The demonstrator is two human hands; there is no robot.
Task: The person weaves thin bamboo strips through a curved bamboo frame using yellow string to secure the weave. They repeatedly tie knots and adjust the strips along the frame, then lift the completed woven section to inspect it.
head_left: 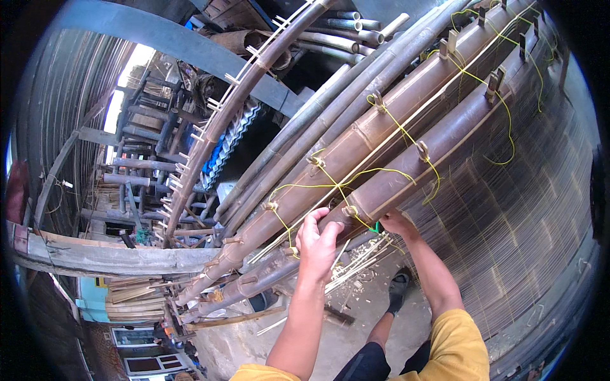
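Observation:
Two long brown bamboo poles run diagonally across the view, an upper pole [343, 152] and a lower pole [448, 136]. Wooden pegs [422, 151] stick out of them, and yellow cord [393, 120] is wound on the pegs and strung across the gap. Thin pale strips [298, 219] lie lengthwise between the poles. My left hand [316, 241] curls its fingers and thumb over the lower pole, beside a corded peg. Just beyond the pole's underside is my right hand [397, 223], closed, with its fingertips partly hidden. A small green thing [376, 227] shows at those fingertips.
A wide slatted bamboo panel [502, 228] fills the right side. More bamboo poles [330, 101] lie behind, and a curved pegged pole [219, 133] rises at left. Cut sticks and shavings [359, 270] litter the concrete floor near my sandalled foot [399, 289].

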